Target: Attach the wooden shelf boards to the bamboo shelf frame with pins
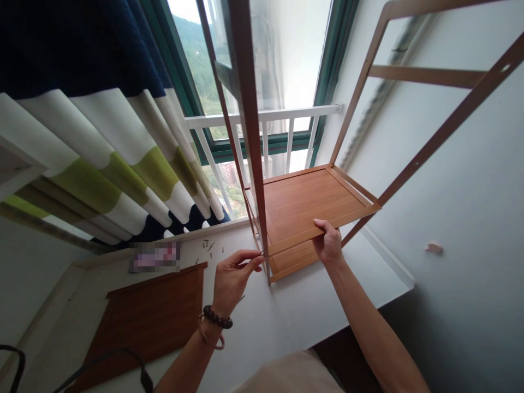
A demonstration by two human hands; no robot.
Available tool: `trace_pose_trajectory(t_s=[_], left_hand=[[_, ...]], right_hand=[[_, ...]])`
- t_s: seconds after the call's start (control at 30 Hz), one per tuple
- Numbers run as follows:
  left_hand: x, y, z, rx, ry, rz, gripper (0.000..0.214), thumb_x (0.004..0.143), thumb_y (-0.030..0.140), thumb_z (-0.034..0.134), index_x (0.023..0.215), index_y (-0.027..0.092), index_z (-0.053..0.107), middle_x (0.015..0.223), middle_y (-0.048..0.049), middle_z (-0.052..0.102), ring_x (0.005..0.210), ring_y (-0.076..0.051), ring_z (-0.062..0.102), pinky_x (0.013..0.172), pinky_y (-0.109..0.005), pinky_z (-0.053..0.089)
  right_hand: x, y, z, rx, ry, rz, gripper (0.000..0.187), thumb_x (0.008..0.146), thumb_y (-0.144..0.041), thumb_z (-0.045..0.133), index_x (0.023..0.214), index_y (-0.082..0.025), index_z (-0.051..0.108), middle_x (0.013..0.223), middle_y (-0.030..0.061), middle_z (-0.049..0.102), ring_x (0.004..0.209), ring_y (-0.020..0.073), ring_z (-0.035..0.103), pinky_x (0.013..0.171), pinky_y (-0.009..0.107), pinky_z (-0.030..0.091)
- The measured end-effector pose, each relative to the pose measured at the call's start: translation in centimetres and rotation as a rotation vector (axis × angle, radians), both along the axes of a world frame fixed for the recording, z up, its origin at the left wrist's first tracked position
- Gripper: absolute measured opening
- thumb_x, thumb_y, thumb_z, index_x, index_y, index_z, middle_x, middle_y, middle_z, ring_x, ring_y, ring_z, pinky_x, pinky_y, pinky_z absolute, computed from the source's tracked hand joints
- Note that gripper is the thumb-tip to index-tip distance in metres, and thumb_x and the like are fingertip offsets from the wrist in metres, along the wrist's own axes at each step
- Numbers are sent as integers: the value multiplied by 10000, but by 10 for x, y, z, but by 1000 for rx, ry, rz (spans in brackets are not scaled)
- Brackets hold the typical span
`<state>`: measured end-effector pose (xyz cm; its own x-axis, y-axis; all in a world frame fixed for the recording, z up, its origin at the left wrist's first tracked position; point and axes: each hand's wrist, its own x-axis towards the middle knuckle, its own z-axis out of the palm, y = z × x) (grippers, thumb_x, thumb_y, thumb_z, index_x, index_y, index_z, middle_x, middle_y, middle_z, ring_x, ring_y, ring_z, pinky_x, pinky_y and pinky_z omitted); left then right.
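A brown metal shelf frame (249,131) stands on the white sill (295,305) by the window. My right hand (327,243) grips the front edge of a wood-grain shelf board (303,204) set in the frame. My left hand (233,273) is pinched at the frame's front upright (262,229), fingertips together on something small that I cannot make out. A lower board (290,261) shows under the upper one.
Another wood-grain board (151,316) lies flat on the sill at the left. Several small screws (210,248) are scattered near a blurred packet (154,256). A striped curtain (102,158) hangs at the left; a white wall (458,229) is at the right.
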<state>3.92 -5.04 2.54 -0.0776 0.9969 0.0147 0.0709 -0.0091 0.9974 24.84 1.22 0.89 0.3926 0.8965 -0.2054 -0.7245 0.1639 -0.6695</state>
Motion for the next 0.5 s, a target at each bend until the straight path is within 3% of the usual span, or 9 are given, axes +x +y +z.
trace_pose_trajectory(t_s=[0.23, 0.37, 0.5], left_hand=[[4, -4, -10, -21, -176, 15, 188, 634, 241, 715, 804, 166, 687, 767, -18, 689, 630, -122, 634, 627, -225, 538], [5, -4, -11, -12, -202, 26, 222, 606, 203, 733, 816, 164, 676, 817, -22, 692, 788, -139, 641, 760, -235, 527], [3, -6, -9, 2, -225, 11, 274, 629, 202, 715, 894, 167, 654, 851, -32, 691, 836, -148, 639, 792, -258, 524]], right_hand=[[-1, 0, -3, 22, 5, 2, 155, 528, -88, 676, 649, -146, 600, 644, -47, 615, 605, 92, 583, 598, 209, 504], [-2, -1, -2, -2, 17, 23, 137, 527, -91, 673, 623, -146, 592, 622, -42, 611, 596, 88, 575, 574, 193, 501], [-2, -1, -3, 3, 0, 17, 122, 536, -100, 670, 620, -145, 593, 651, -34, 619, 625, 90, 577, 579, 191, 503]])
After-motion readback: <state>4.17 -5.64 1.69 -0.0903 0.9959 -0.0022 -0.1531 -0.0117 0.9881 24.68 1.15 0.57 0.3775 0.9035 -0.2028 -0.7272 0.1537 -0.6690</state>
